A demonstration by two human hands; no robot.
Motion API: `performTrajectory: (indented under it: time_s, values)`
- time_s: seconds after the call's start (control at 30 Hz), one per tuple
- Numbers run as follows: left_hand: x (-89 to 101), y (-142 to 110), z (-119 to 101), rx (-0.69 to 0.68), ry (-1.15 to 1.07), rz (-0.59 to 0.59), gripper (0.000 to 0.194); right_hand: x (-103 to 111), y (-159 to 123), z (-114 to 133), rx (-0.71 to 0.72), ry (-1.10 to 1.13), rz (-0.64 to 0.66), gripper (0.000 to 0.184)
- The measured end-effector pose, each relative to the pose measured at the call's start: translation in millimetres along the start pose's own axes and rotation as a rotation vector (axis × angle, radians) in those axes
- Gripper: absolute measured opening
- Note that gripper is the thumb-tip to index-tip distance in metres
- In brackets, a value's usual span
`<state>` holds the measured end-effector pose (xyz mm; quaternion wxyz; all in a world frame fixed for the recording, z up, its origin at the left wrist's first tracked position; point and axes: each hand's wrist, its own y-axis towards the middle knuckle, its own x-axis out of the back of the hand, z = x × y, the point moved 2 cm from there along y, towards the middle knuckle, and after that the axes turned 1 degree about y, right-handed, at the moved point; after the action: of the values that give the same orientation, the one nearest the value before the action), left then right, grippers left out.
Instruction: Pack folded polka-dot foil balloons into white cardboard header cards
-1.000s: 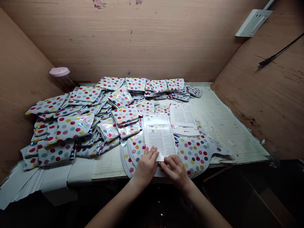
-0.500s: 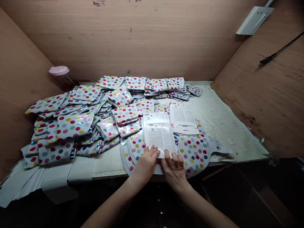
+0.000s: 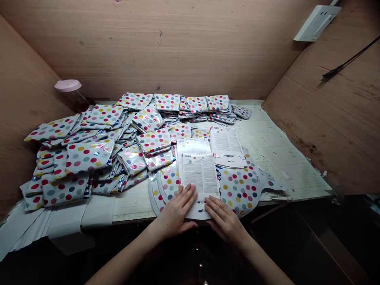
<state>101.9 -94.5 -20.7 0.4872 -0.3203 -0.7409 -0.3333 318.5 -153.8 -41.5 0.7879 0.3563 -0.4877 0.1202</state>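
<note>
A white printed sheet with barcodes and small text lies folded in layers in the middle of the table, on top of a polka-dot foil balloon. My left hand rests flat at the sheet's near left corner, fingers apart, on the foil. My right hand lies flat at its near right corner, with the fingertips at the lower edge. Neither hand grips anything. A second printed sheet lies just beyond, partly overlapping the balloon.
A large heap of folded polka-dot foil packets fills the table's left and back. Pale strips hang over the front left edge. A pink-lidded jar stands behind the heap. Wooden panels surround the table.
My right hand has gone from raised fingers to lying flat, and both hands sit nearer the table's front edge. The top layer of the white sheet now lies flatter.
</note>
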Motion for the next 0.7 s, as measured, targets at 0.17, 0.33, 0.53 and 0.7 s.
performTrajectory:
  time_s: [0.17, 0.33, 0.53, 0.7]
  values:
    - [-5.1, -9.1, 4.6, -0.078, -0.032, -0.115, 0.048, 6.1, 11.4, -7.8, -0.096, 0.159, -0.071, 0.035]
    - [-2.5, -2.6, -12.5, 0.268, -0.158, -0.375, 0.011, 1.5, 25.0, -8.3, -0.297, 0.319, -0.167, 0.021]
    - [-4.0, 0.8, -21.8, 0.433, -0.123, -0.338, 0.014, -5.7, 29.0, -3.5, -0.299, 0.284, -0.080, 0.020]
    - [-7.3, 7.1, -14.3, 0.665, -0.100, -0.354, 0.012, -5.6, 31.8, -5.6, -0.732, 0.182, -0.102, 0.024]
